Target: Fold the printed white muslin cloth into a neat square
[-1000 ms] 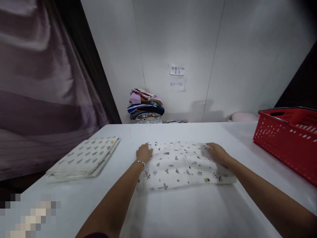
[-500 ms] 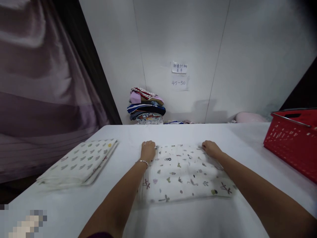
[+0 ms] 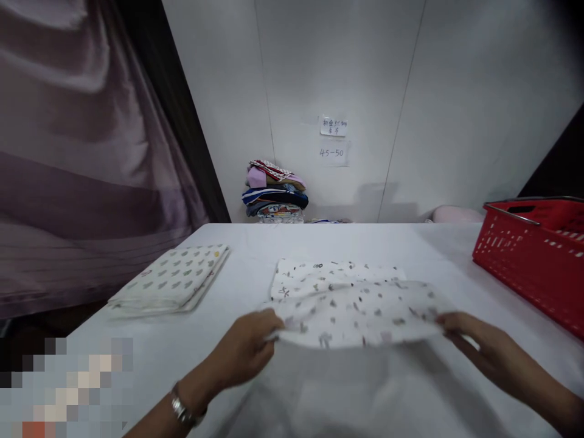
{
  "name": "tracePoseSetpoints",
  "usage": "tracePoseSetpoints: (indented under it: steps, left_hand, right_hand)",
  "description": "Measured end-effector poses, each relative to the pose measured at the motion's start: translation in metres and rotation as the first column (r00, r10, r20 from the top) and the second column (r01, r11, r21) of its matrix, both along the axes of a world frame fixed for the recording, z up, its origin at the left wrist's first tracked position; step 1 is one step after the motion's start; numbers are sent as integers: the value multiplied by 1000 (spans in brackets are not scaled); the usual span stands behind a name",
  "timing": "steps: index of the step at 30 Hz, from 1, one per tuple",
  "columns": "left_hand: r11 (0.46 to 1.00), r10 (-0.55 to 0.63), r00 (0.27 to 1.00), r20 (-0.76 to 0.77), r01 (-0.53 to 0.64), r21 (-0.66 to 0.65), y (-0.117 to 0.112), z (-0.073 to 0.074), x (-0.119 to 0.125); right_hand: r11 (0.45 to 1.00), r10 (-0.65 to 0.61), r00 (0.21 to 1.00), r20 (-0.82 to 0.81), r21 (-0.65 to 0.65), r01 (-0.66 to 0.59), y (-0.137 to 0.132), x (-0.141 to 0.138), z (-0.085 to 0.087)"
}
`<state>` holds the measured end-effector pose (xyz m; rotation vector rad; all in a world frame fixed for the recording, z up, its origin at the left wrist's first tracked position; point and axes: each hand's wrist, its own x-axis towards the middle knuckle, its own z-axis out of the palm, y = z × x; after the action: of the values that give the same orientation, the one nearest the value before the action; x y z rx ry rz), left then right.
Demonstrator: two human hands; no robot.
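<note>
A white cloth with small printed motifs lies on the white table, its near part lifted off the surface. My left hand, with a silver watch or bracelet on the wrist, pinches the near left corner. At the near right corner, my right hand grips the same cloth between thumb and fingers. The raised edge stretches between both hands and sags a little, slightly blurred. Behind it the far part of the cloth rests flat on the table.
A folded white cloth with grey prints lies on the table's left side. On the right stands a red plastic basket with a metal handle. A stack of folded fabrics rises beyond the table's far edge, near paper signs on the wall.
Both hands have come from the cloth's far edge to its near corners and taken hold. The near edge is now raised off the table. The view has shifted slightly.
</note>
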<state>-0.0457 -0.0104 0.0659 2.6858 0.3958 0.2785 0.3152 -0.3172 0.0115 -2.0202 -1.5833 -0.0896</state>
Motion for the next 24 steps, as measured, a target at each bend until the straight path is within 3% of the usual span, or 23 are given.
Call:
tracePoseSetpoints:
  steps: [4,8,12,17,19,21,24]
  left_hand:
    - [958,-64,964,-258,-13,-287,-46,-27,-27]
    - [903,-132,924,-358,-37,-428,-57,-40,-29]
    - [833,-181,897,-404,-79,-548,-40,-24,-17]
    - [646,-145,940,-308,-146,-749,-8,-3,0]
    - [674,-54,973,-225,-130,-727,3,-3,8]
    - [777,87,981,-172,-175,-604,12,-6,19]
    - [930,271,949,-161,-301,-209,21,-14,35]
  right_hand:
    - [931,-113,940,-322,-364,-13,-50,-48,-24]
    - [880,-175,857,-484,-468,-85,-57,-76,-18]
    - [857,-202,775,-599,-491,-157,-49,-82,3]
    - [894,-176,633,-754,-392,-219,-38,-73,20]
    - [903,-163,635,-755,-374,-213,-30,-66,23]
    - [913,-176,682,-710,-377,-156,-20,-56,23]
    - [941,-212,725,-656,-337,-30,-3,-39,20]
